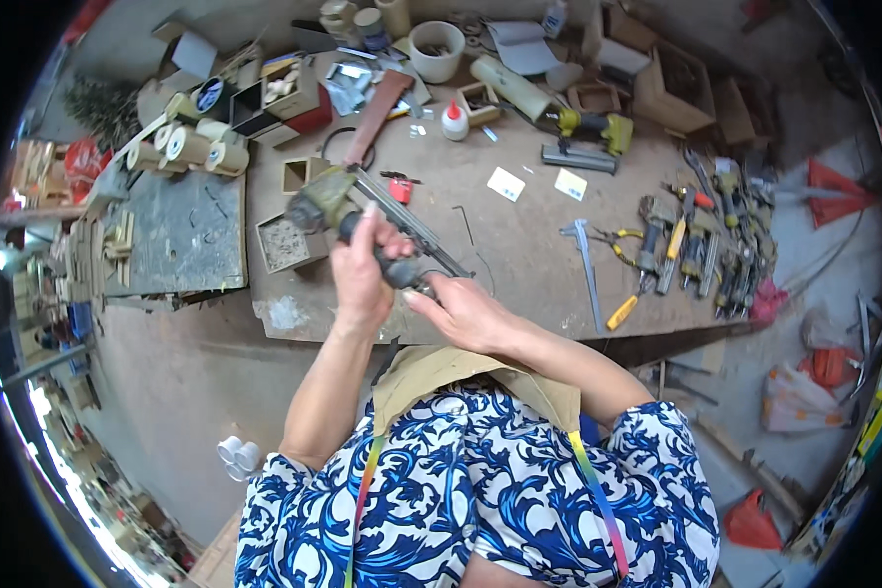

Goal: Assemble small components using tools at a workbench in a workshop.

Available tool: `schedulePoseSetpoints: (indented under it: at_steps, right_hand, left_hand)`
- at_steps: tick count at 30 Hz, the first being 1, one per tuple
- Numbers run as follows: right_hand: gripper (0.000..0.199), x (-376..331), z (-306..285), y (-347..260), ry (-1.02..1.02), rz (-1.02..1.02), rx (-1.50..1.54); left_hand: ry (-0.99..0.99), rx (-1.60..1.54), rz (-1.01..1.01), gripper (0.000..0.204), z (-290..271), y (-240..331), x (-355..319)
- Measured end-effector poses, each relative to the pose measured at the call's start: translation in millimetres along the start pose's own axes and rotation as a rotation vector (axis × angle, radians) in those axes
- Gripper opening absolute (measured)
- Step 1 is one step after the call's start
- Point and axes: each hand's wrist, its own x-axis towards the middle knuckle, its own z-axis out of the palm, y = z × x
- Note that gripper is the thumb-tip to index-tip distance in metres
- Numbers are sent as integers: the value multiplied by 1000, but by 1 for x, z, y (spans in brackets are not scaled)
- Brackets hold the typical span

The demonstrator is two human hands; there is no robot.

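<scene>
Over a stained workbench on the workshop floor, left hand and right hand grip one pneumatic nailer; two cards and one caliper lie nearby.

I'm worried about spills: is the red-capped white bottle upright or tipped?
Upright: the white bottle stands on the workbench, its red cap on top.

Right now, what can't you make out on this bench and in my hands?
In the head view:
Green and black nail gun: handle partly hidden by the left hand.
Right hand: palm hidden by its own back.
Two pale rectangular cards: marks too small to read.
White round tub: contents too small to identify.
</scene>
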Motion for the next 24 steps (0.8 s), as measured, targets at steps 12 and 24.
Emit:
schedulePoseSetpoints:
  at_steps: [12,24]
  right_hand:
    - [64,43,-28,-33,302,-304,-125]
    - [43,35,-62,-62,-201,-95,852]
  left_hand:
    - [-228,966,380,44,36,34,-64]
    - [-265,262,-141,69,-45,-25,-50]
